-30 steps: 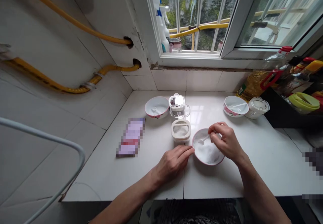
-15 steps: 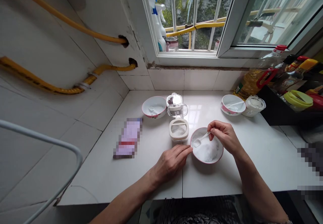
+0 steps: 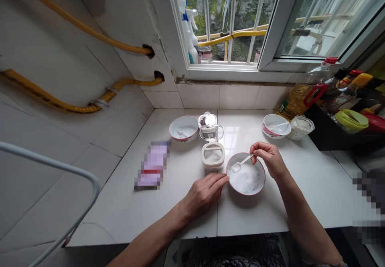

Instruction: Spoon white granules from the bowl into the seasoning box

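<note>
Pinching a white plastic spoon in a narrow grip, the right hand holds it inside a round bowl of white powder. Its scoop points down and left, its handle up and right. The left hand, open and holding nothing, touches the bowl's left edge.

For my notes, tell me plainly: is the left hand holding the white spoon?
No: the right hand pinches the white spoon over the white bowl, while the left hand lies empty at the bowl's rim.

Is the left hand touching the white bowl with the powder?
Touching: the head view shows the left hand with its fingertips against the rim of the white bowl.
</note>
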{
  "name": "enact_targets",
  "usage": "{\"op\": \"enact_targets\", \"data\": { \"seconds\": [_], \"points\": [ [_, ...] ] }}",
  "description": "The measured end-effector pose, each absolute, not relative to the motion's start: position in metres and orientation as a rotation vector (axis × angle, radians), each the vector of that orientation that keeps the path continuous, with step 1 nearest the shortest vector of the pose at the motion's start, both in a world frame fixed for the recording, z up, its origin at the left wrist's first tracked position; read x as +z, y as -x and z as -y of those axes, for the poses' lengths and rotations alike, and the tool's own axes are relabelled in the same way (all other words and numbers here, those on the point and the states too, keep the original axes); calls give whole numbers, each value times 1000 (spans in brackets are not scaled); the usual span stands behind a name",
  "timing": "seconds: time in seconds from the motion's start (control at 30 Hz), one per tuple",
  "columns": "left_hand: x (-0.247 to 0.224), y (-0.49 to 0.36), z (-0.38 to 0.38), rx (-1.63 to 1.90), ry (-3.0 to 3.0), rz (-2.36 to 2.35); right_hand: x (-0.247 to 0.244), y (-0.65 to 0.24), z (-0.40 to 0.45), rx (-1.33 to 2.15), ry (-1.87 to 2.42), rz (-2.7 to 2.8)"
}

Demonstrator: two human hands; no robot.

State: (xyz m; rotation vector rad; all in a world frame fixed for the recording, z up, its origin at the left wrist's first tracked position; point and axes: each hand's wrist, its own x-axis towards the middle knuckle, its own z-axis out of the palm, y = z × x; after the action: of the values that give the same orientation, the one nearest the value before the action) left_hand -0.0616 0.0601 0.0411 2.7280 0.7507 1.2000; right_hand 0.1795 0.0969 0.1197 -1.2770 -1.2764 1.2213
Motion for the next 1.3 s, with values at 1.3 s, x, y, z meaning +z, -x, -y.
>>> {"op": "enact_targets", "data": {
  "seconds": [1.3],
  "points": [
    [42, 63, -59, 1153, -2717, -745, 117, -165, -83, 779, 1347, 1791]
  ]
}}
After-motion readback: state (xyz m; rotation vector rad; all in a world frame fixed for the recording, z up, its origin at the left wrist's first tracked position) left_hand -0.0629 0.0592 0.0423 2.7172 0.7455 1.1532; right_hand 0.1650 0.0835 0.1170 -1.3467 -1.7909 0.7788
